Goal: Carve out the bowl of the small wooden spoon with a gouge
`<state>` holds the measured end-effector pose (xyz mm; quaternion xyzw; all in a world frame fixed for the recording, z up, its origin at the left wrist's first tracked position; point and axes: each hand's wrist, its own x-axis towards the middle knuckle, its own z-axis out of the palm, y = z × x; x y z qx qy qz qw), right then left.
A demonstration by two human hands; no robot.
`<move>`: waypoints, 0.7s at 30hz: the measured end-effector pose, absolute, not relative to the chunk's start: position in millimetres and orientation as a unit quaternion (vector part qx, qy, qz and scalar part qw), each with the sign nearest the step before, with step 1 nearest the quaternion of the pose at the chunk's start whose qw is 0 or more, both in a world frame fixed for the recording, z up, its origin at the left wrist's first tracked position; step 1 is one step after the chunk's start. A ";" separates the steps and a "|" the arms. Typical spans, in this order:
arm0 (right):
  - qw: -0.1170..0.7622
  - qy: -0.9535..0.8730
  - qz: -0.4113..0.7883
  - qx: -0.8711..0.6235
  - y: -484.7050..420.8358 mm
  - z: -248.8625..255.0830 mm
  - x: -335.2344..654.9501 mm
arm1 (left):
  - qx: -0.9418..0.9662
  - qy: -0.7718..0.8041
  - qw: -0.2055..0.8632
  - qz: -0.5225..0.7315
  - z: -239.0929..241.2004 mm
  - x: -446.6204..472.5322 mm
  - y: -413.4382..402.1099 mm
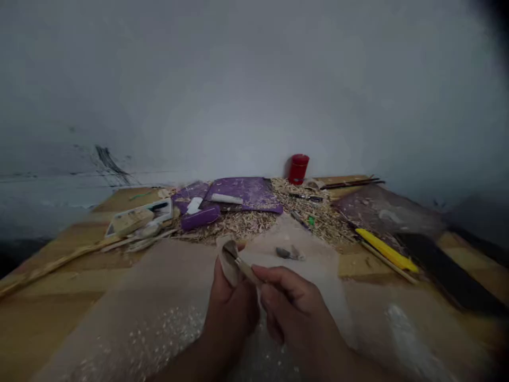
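Near the middle of the bench, my left hand (233, 307) is closed around a pale beige carved piece (227, 260) with a dark hollow in its face. It looks like wood, though blur hides the detail. My right hand (296, 307) pinches a slim pale-handled tool (248, 271), whose tip meets the edge of the hollow. What kind of tool it is I cannot make out. Under both hands lies a translucent sheet (159, 281), with fine pale specks toward its near side. Just beyond my right hand, a small grey piece (283, 253) rests on the sheet.
Wood shavings (246, 225) are heaped behind the sheet, by a purple pouch (246, 191) and a red canister (298, 168). At the left is a white tray (169, 209) with wooden pieces. A yellow-handled tool (385, 249) and a dark flat strip (449, 270) lie right.
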<state>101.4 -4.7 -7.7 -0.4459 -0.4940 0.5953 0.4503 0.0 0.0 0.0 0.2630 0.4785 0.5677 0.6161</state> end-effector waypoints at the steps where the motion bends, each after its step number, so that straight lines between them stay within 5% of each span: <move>1: 0.459 -0.499 0.581 -0.450 -6.1 -6.0 103.5 | 0.259 0.472 0.616 0.575 -1.1 0.7 -0.7; 11: 0.439 -0.807 0.150 -0.367 -6.8 -0.9 130.8 | 0.291 0.441 0.637 0.562 -13.4 -6.7 2.4; 21: 0.381 -0.836 0.027 -0.394 4.2 -9.2 139.6 | 0.306 0.422 0.617 0.589 -13.5 -31.4 26.9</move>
